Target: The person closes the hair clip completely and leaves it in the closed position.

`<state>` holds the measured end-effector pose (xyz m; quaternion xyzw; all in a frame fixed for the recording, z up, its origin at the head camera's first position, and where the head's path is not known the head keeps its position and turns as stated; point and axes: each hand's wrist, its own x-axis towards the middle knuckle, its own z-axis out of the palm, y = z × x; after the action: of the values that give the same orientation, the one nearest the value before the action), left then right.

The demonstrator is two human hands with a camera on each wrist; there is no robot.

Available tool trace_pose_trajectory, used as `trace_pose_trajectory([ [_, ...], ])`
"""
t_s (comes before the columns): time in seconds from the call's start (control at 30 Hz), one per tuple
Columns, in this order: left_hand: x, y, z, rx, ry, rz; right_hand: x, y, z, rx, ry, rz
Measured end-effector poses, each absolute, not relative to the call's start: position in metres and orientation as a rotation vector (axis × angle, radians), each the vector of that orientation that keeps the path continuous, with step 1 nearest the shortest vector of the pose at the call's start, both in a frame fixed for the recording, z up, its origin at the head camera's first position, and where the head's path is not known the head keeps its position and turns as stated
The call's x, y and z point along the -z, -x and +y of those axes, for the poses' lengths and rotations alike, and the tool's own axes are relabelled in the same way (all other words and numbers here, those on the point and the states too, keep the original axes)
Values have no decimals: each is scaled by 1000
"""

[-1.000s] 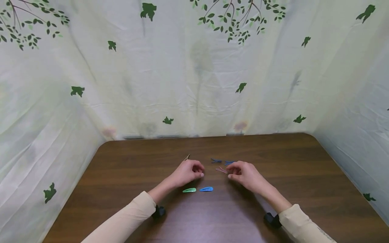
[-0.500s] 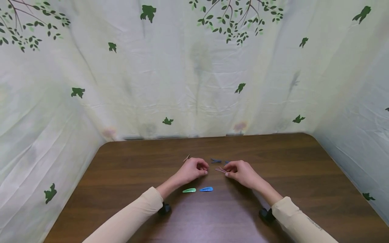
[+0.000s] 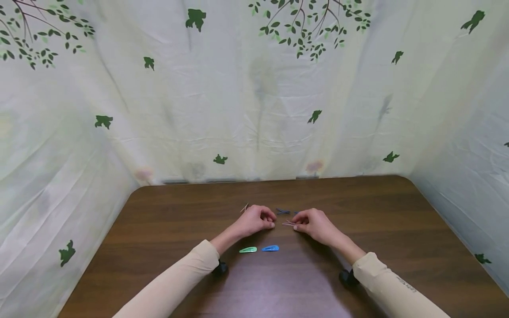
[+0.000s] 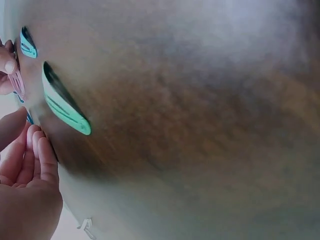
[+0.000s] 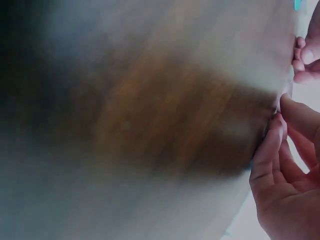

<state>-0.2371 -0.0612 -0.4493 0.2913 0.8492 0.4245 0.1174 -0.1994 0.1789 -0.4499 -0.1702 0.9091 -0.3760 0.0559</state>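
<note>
My right hand [image 3: 317, 227] pinches one end of a pink hair clip [image 3: 287, 223] between thumb and fingertips, low over the table. In the left wrist view the same pink clip [image 4: 17, 84] shows beside the right fingers. My left hand [image 3: 252, 221] hovers just left of it, its fingers loosely bent with nothing visible in them. Nearer to me lie a green snap hair clip [image 3: 248, 250] and a bright blue one [image 3: 270, 248], side by side. A dark blue clip [image 3: 282, 211] lies behind the pink one; another [image 3: 296, 213] is mostly hidden by the right hand.
A pale beige clip [image 3: 244, 207] lies just behind the left hand. All this is on a brown wood-grain table [image 3: 179, 207]. A pale curtain [image 3: 238, 110] with printed leaves hangs behind and at both sides.
My right hand has moved slightly left and taken the pink clip between its fingertips. The left hand has shifted a little right and away from me, towards that clip.
</note>
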Motion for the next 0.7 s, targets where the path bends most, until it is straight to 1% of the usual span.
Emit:
trace_pose_trajectory([
  [0.37, 447, 235, -62, -1199, -810, 2476, 451, 203, 174, 1085, 501, 2827],
  [0.7, 446, 230, -66, -1237, -771, 2467, 443, 200, 173, 1080, 407, 2842],
])
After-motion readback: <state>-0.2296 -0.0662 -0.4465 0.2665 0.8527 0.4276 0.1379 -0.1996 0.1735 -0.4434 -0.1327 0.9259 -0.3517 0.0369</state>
